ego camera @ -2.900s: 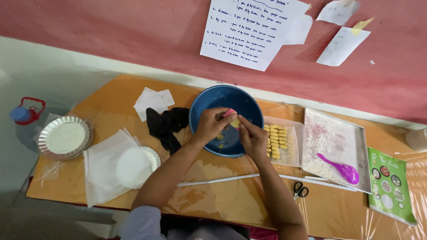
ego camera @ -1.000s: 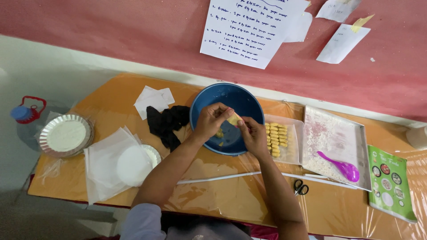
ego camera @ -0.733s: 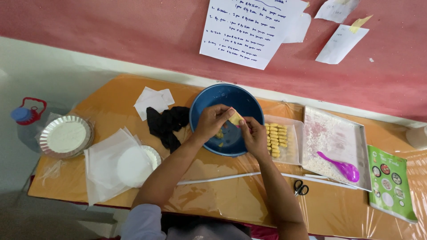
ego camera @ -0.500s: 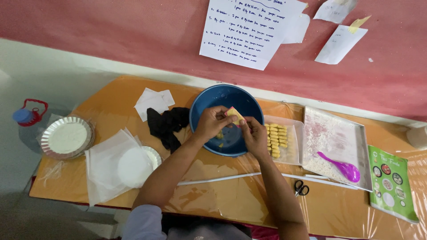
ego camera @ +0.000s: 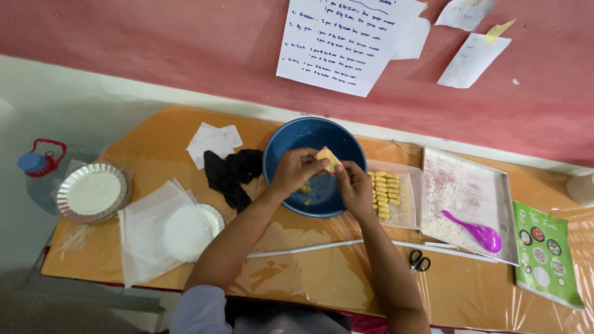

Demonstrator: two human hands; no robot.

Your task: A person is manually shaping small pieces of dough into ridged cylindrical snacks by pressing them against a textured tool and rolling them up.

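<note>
Head view: a small yellow piece of dough (ego camera: 330, 159) is pinched between the left hand (ego camera: 293, 172) and the right hand (ego camera: 353, 185), both closed on it with fingertips, above the blue bowl (ego camera: 281, 143) at the far middle of the orange table (ego camera: 154, 133). A few yellow scraps are seen in the bowl beneath. Just right of the bowl, rows of shaped yellow pieces are laid in a clear tray (ego camera: 409, 185); further right, a floured metal tray (ego camera: 470, 192) with a purple spoon (ego camera: 473, 232) is set. A black cloth (ego camera: 232, 173) is touching the bowl's left side. The soft piece could be torn or dropped if squeezed unevenly. The clear tray could be nudged by the right forearm, and its rows disturbed.
</note>
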